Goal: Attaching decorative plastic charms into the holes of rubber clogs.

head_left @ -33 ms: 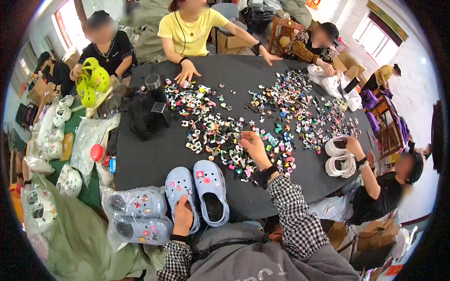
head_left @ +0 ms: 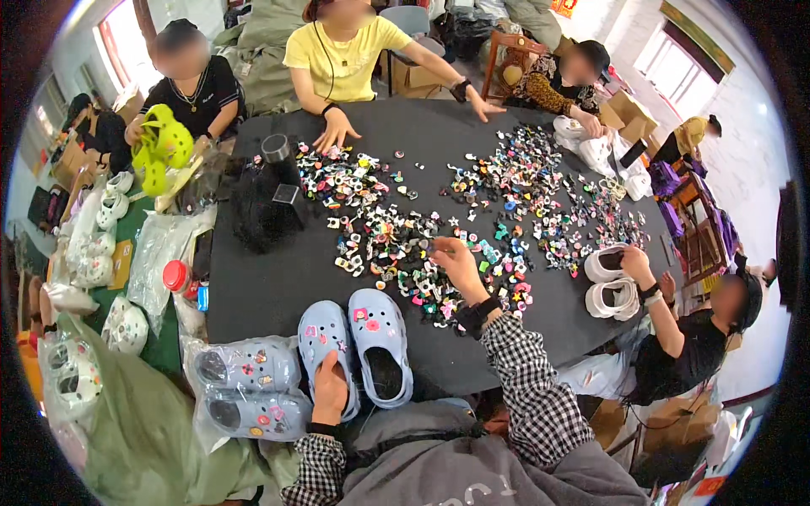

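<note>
My left hand (head_left: 331, 390) is closed on the heel of a light blue clog (head_left: 323, 337) decorated with pink charms, thumb inside the opening. Its matching clog (head_left: 376, 337) lies alongside on the right, toe pointing away from me. My right hand (head_left: 458, 265) reaches over the near pile of shoe charms (head_left: 396, 240), fingertips pinched together among them; what they hold is too small to make out. Left of the clogs lies another charm-decorated blue pair (head_left: 253, 392) inside a clear plastic bag.
More charms (head_left: 515, 177) spread across the black table (head_left: 261, 291). A black bundle (head_left: 257, 215) and a red-lidded jar (head_left: 175, 276) are on the left. Co-workers sit around; one holds lime green clogs (head_left: 169, 143), another touches white clogs (head_left: 612, 297). Bagged clogs (head_left: 72, 375) line the far left.
The lime green clogs in the co-worker's hands have shifted slightly. My two hands look to be in the same places.
</note>
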A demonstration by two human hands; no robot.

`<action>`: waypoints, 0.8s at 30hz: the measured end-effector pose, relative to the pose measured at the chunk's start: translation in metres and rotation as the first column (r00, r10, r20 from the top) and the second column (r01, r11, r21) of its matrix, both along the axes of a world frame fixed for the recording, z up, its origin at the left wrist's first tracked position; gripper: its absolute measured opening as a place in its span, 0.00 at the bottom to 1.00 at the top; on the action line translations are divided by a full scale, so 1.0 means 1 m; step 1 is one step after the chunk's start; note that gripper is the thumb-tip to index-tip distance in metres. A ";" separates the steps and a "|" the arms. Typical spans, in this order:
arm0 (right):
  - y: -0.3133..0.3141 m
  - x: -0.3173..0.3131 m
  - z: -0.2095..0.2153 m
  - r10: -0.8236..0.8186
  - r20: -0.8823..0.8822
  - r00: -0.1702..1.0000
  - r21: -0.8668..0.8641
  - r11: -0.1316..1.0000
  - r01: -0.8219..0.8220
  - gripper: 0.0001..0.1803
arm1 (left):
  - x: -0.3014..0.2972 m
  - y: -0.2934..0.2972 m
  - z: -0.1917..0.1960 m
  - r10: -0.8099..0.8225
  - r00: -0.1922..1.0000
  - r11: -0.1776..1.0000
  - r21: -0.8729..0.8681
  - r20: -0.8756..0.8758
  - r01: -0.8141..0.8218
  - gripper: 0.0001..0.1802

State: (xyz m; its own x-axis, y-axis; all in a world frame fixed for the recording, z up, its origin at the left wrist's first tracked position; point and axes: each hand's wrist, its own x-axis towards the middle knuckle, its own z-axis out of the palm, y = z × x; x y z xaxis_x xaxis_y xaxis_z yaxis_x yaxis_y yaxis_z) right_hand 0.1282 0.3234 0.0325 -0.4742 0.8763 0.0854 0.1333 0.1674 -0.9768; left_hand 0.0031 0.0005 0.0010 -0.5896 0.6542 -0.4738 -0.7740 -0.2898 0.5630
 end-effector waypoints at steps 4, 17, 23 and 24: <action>-0.010 0.011 -0.009 0.082 0.311 0.947 0.277 0.945 -0.173 0.10 | -0.001 0.000 0.002 -0.002 1.000 0.999 0.036 -0.006 0.003 0.13; -0.021 0.017 -0.023 -0.003 0.488 0.873 0.406 0.886 -0.225 0.16 | 0.002 0.005 0.008 0.005 1.000 1.000 0.029 -0.017 -0.005 0.10; 0.002 0.016 -0.026 -0.147 0.413 0.899 0.512 0.853 -0.096 0.16 | -0.001 -0.001 0.002 -0.011 1.000 0.999 -0.035 -0.002 0.011 0.09; 0.003 0.016 -0.026 -0.133 0.442 0.887 0.475 0.874 -0.105 0.18 | -0.001 -0.001 0.003 -0.010 1.000 0.999 -0.036 -0.002 0.010 0.09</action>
State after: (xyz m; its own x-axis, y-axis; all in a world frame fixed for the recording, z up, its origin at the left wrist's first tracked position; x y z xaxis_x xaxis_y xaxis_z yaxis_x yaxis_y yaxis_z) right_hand 0.1440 0.3265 0.0063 -0.5514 0.7886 0.2720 0.5393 0.5858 -0.6050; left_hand 0.0024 -0.0007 0.0042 -0.5842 0.6427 -0.4956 -0.7754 -0.2616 0.5747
